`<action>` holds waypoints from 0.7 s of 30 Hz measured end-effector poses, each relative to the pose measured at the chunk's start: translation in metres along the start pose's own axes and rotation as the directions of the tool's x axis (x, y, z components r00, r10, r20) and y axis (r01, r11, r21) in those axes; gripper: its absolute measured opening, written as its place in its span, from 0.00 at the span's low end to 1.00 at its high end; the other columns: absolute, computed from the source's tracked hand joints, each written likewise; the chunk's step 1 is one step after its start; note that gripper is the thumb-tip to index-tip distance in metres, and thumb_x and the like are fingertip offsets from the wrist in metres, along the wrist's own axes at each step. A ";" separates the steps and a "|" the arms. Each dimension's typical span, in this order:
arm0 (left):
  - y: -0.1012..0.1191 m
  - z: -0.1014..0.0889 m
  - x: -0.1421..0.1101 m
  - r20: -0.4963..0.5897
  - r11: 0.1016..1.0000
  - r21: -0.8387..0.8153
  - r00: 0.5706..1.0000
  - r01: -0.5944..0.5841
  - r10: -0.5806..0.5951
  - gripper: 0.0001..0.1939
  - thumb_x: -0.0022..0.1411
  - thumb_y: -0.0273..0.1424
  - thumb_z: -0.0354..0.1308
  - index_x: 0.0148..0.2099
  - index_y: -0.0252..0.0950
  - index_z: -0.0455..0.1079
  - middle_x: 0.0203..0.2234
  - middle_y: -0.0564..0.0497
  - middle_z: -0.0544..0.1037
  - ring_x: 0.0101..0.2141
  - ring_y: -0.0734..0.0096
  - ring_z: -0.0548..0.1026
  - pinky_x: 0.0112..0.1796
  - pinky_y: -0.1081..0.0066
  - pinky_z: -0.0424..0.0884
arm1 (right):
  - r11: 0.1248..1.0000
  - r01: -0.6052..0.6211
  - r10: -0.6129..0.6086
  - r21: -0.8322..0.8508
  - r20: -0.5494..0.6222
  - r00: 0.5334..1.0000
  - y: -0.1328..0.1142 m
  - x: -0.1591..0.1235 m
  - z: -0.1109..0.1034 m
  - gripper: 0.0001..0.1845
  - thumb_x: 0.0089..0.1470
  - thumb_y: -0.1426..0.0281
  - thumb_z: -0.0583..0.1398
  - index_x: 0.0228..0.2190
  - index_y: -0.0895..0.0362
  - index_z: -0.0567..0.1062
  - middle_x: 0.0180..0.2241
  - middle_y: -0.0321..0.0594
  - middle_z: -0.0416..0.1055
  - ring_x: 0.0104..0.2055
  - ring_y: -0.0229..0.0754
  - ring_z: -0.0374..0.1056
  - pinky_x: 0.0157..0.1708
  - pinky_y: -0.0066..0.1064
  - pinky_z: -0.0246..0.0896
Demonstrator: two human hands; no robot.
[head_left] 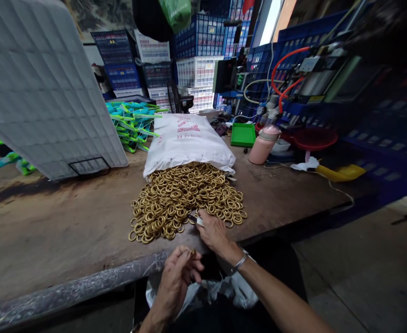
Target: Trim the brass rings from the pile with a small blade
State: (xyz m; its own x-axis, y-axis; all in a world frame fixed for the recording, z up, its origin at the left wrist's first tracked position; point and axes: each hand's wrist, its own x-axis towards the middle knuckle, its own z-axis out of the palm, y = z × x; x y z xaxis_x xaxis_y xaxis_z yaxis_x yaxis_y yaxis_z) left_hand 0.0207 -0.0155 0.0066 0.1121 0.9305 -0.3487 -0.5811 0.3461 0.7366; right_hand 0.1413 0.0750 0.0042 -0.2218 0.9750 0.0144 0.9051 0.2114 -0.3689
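Observation:
A heap of brass-coloured rings spills over the tabletop from the mouth of a white woven sack with red print. At the near edge of the heap, my right hand is closed round a small tool with a pale handle and a dark, narrow tip. The tip is by the rings; its exact kind is unclear. My left hand is just off the table's front edge, fingers curled. Between its thumb and fingertips shows a bit of a brass-coloured ring, mostly covered.
A ribbed grey-white panel stands on the left, beside green and blue plastic pieces. A green tray, a pink bottle and a red bowl stand on the right. Stacked crates fill the back. A plastic bag hangs below the table edge.

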 end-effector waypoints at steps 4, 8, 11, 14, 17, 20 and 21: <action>0.005 -0.002 0.004 0.014 0.992 -0.110 0.998 0.064 -0.063 0.12 0.51 0.34 0.59 0.37 0.34 0.66 0.25 0.51 0.72 0.22 0.75 0.69 0.19 0.76 0.64 | 0.998 0.031 -0.030 -0.050 0.024 0.999 -0.004 0.005 0.004 0.09 0.53 0.69 0.52 0.38 0.54 0.66 0.32 0.40 0.72 0.33 0.41 0.68 0.28 0.27 0.47; 0.008 -0.004 0.007 -0.021 0.979 -0.181 0.995 0.096 -0.101 0.10 0.49 0.34 0.59 0.28 0.31 0.68 0.24 0.50 0.71 0.23 0.76 0.68 0.20 0.76 0.63 | 0.998 0.021 -0.021 -0.060 0.007 1.000 -0.001 0.007 0.006 0.10 0.53 0.69 0.50 0.38 0.54 0.66 0.30 0.40 0.72 0.32 0.41 0.67 0.28 0.27 0.46; 0.009 -0.004 0.008 -0.050 0.985 -0.152 0.995 0.082 -0.090 0.11 0.48 0.34 0.61 0.25 0.31 0.67 0.24 0.50 0.70 0.24 0.75 0.68 0.20 0.76 0.62 | 0.998 0.040 -0.041 -0.044 -0.014 0.999 0.001 0.007 0.007 0.09 0.53 0.71 0.50 0.37 0.54 0.66 0.31 0.39 0.71 0.33 0.40 0.67 0.28 0.27 0.47; 0.010 -0.003 0.009 -0.035 0.991 -0.092 0.994 0.096 -0.100 0.12 0.48 0.36 0.61 0.25 0.32 0.66 0.22 0.53 0.69 0.22 0.77 0.66 0.18 0.78 0.60 | 0.999 0.029 -0.030 -0.042 -0.027 0.999 0.001 0.007 0.007 0.10 0.52 0.72 0.51 0.38 0.54 0.66 0.35 0.40 0.69 0.36 0.40 0.65 0.31 0.27 0.48; 0.008 -0.002 0.011 -0.046 0.991 -0.030 0.990 0.130 -0.131 0.14 0.47 0.37 0.61 0.25 0.33 0.63 0.19 0.56 0.66 0.18 0.81 0.63 0.17 0.80 0.56 | 0.999 0.009 -0.011 -0.046 -0.029 1.000 0.001 0.007 0.007 0.11 0.51 0.73 0.51 0.38 0.53 0.66 0.36 0.40 0.68 0.37 0.39 0.64 0.32 0.26 0.48; 0.004 -0.003 0.014 -0.054 0.993 0.069 0.994 0.098 -0.094 0.14 0.48 0.39 0.60 0.27 0.34 0.61 0.19 0.57 0.66 0.15 0.84 0.59 0.15 0.81 0.52 | 1.000 0.025 -0.025 -0.003 -0.052 0.998 0.002 0.007 0.008 0.11 0.49 0.75 0.52 0.35 0.54 0.67 0.34 0.39 0.67 0.35 0.38 0.63 0.32 0.25 0.48; 0.003 -0.004 0.016 -0.058 0.990 0.124 0.997 0.065 -0.058 0.14 0.49 0.39 0.59 0.28 0.35 0.61 0.19 0.58 0.65 0.14 0.85 0.57 0.15 0.81 0.50 | 0.999 0.032 -0.030 0.032 -0.065 0.997 0.003 0.008 0.008 0.10 0.48 0.76 0.52 0.34 0.54 0.67 0.33 0.38 0.68 0.34 0.37 0.63 0.31 0.25 0.48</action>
State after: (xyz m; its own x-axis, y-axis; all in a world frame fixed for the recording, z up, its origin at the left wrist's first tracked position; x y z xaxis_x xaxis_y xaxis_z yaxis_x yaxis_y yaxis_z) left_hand 0.0177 -0.0005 0.0010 0.0985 0.9005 -0.4236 -0.4681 0.4176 0.7788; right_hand 0.1395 0.0829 -0.0046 -0.2249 0.9705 0.0864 0.8856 0.2406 -0.3973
